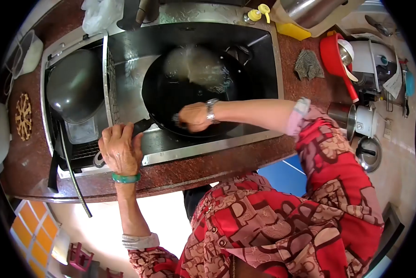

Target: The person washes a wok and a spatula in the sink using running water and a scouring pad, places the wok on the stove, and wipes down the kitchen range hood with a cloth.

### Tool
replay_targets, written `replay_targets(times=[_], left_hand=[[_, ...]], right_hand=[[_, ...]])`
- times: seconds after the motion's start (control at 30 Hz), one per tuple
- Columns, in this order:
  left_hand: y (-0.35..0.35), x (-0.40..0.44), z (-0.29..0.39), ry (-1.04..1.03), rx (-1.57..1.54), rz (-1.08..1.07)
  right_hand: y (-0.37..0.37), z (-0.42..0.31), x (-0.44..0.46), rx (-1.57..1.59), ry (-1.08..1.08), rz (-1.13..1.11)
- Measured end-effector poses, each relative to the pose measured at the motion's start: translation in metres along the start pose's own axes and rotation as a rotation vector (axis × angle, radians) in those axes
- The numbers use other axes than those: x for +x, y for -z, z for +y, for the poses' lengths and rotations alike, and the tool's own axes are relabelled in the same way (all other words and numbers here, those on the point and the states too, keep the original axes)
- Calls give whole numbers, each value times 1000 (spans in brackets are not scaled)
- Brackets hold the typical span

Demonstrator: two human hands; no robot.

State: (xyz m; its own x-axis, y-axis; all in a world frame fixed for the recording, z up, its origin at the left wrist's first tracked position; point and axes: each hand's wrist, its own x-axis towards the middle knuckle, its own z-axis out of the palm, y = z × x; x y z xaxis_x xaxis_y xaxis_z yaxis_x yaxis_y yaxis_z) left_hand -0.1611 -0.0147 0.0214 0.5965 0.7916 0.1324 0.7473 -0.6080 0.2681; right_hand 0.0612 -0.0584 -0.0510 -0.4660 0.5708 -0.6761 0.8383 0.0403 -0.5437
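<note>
A large black wok (154, 85) rests in the sink, with some cloudy water and wet glints inside. Its dark handle (143, 125) points toward the lower left, and my left hand (121, 147), wearing a green bangle, is wrapped around it. Inside the wok's near side, my right hand (194, 116) is closed and pressed down against the inner wall. A small greyish patch shows at its fingers, too blurred to name. A watch is on that wrist.
The sink (263, 83) has a rack at left holding a dark domed pan (76, 85). A faucet (140, 16) stands behind. On the right counter are a grey scouring pad (309, 65) and a red ladle-holding pan (330, 55). A trivet (23, 116) lies at far left.
</note>
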Motion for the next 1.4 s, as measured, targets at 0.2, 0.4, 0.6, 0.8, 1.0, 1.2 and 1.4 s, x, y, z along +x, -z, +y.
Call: replay_targets(times=[0.2,0.4,0.6,0.8,1.0,1.2,1.4], left_hand=[[0,2,3,9,1,-25],[-3,0,2,-2,-7,8],[0,0,2,-6,19,-27],[-3,4,8,-74,176,-132],[-42,11,11,-111,322,-274],[-39,22,18,-40,349,-347],[-45,23,15,-17,337,-333]], right_hand=[[41,30,80,-253,-92,477],[39,112,57,-328,-510,170],[12,94,-17,-325,-520,-77],[24,90,-107,-333,-447,117],[41,130,-104,-202,-565,681],[43,160,-80,-170,-476,517],[51,174,-74,-194,-461,424]])
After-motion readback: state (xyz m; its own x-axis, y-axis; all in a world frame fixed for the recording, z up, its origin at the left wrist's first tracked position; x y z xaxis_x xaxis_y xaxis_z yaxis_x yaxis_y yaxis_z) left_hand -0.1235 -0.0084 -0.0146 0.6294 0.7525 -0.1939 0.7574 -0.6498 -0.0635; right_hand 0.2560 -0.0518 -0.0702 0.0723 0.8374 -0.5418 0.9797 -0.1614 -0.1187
